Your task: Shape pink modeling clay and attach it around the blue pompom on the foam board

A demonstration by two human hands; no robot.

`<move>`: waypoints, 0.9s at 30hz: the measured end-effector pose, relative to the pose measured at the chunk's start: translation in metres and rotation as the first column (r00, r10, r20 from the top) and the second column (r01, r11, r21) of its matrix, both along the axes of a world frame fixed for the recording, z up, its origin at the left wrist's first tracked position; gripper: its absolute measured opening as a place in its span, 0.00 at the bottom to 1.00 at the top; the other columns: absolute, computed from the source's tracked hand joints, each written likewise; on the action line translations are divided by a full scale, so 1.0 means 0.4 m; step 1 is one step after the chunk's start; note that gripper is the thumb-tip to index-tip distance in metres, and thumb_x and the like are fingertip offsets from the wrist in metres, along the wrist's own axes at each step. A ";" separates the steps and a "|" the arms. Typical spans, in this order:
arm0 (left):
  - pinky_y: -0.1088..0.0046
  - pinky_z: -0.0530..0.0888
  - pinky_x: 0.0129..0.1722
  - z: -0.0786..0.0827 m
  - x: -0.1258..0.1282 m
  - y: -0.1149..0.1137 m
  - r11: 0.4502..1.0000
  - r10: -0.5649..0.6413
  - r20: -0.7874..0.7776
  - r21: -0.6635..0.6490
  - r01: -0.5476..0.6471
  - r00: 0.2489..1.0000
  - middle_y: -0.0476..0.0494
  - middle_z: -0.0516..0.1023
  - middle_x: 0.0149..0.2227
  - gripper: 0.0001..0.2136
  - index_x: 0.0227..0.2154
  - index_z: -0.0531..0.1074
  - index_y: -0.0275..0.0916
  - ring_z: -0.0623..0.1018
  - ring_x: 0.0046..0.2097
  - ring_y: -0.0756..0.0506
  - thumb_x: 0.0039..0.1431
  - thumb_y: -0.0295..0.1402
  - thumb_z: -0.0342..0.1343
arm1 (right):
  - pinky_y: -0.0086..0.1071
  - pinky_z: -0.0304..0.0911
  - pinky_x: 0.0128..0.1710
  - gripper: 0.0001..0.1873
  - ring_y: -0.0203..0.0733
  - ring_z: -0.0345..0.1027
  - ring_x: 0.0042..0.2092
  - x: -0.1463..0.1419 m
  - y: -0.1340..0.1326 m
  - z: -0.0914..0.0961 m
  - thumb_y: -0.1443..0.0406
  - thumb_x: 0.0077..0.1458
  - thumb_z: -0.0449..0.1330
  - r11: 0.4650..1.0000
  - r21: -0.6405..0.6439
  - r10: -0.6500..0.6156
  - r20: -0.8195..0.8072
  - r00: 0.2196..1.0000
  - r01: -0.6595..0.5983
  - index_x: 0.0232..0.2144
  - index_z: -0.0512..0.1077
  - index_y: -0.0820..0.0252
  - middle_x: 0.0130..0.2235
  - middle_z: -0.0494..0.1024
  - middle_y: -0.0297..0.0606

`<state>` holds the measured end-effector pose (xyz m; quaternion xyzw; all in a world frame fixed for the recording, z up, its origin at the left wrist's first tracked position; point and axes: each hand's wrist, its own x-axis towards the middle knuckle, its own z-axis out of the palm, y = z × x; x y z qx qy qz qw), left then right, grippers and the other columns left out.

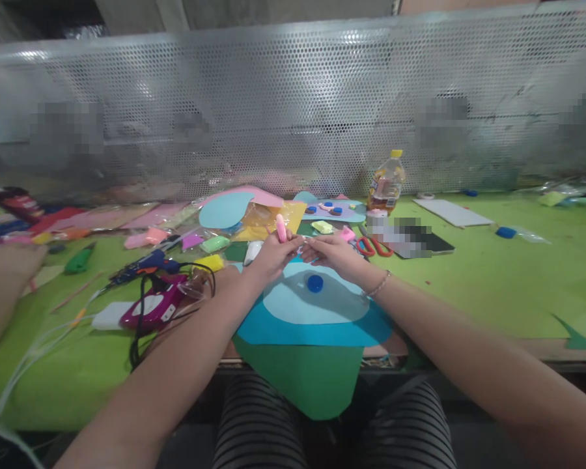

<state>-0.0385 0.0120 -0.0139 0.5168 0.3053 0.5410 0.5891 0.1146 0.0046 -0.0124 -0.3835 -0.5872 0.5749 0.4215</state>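
My left hand (273, 253) has its grip closed on the pink stick (280, 227); for my right hand (336, 255), I cannot tell. Brace both together near the desk's (498, 280) front edge.

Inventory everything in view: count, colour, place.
Stacked papers: three, light blue, blue, green, front centre
Disc: one, blue, on these papers
Stick: one, pink, held at centre
Scissors: one, red-handled, right of centre
Bottle: one, clear, behind scissors
Slab: one, black, partly blurred, right
Board: one, white, right
Glue gun: one, blue and orange, left
Device: one, magenta, left
Cup: one, dark, far left
Packets: several, mixed colours, mostly left
Back papers: several, mixed, back centre
Mesh panel: one, grey, background
Table: one, green, underneath
Co-worker's hand: one, bare, left edge
Left hand: one, bare, around stick
Right hand: one, bare, centre
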 end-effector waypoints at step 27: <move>0.78 0.61 0.21 -0.003 -0.029 0.030 0.973 0.002 0.097 -0.231 0.020 0.995 0.53 0.61 0.17 0.13 0.17 0.60 0.37 0.61 0.19 0.56 0.49 0.35 0.57 | 0.24 0.63 0.27 0.11 0.29 0.66 0.25 0.017 0.027 -0.014 0.62 0.40 0.69 1.000 0.003 -0.018 -0.033 0.999 0.018 0.22 0.73 0.64 0.24 0.76 0.35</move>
